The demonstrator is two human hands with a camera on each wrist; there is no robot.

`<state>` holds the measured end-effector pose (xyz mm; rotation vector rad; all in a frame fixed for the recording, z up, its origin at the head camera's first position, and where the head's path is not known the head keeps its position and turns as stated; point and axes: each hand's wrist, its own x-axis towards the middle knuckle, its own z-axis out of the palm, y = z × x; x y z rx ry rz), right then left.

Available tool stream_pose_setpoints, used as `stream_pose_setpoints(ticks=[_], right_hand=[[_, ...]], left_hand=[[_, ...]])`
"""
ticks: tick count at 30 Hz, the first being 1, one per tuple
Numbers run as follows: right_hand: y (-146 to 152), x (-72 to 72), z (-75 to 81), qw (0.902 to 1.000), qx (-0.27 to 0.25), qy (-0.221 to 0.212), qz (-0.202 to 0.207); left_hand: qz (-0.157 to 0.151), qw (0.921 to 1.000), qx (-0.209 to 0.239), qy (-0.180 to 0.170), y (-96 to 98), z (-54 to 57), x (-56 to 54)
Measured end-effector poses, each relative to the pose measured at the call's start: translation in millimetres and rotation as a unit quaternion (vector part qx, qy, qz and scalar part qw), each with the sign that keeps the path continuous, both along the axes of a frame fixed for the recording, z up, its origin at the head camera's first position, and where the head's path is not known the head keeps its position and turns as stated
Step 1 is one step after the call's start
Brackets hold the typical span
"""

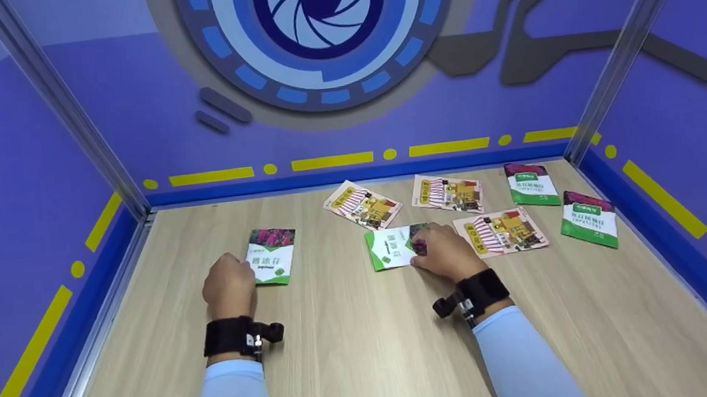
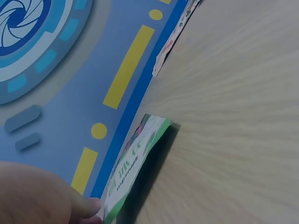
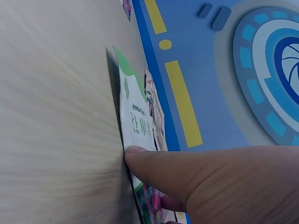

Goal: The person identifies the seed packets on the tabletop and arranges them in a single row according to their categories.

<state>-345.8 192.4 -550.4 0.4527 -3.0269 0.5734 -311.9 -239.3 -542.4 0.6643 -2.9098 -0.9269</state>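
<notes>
My left hand [image 1: 230, 285] pinches the left edge of a white and green seed packet [image 1: 273, 256] with pink-purple flowers printed at its top. In the left wrist view that packet [image 2: 133, 163] is tilted, with a dark shadow under its near edge. My right hand [image 1: 449, 253] grips the flowered end of a similar packet [image 1: 390, 249], lying sideways with its green end to the left. The thumb [image 3: 149, 163] presses on its face in the right wrist view. The right hand's fingers are partly hidden behind the thumb.
Behind the right hand's packet lie pink-striped packets, one at back centre [image 1: 364, 205], another at the back [image 1: 448, 194] and a third right of the hand [image 1: 503, 232]. Two purple-topped green packets, one further back [image 1: 531, 185] and one nearer [image 1: 589, 219], lie far right. Blue walls [image 1: 348, 141] enclose the table.
</notes>
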Motion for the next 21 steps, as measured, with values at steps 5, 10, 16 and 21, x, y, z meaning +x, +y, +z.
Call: stream_pose_setpoints(ticks=[5,10,16,21], right_hand=[[-1,1.1,-0.6,1.0,0.001,0.002,-0.003],[-1,3.2,-0.9,1.0,0.002,0.008,-0.001],[-1,4.1,-0.6,1.0,-0.001,0.008,-0.003],[-2,2.9,-0.7,1.0,0.0,0.005,-0.002]], left_hand=[[-0.012,0.9988,-0.048,0.006,5.4,3.2,1.7],[-0.075,0.9929,-0.063,0.067,19.0,7.3,4.5],[-0.153,0.9821,-0.089,0.064,36.8,7.9,8.3],[-0.139,0.9839,-0.103,0.043,38.5,4.7,11.8]])
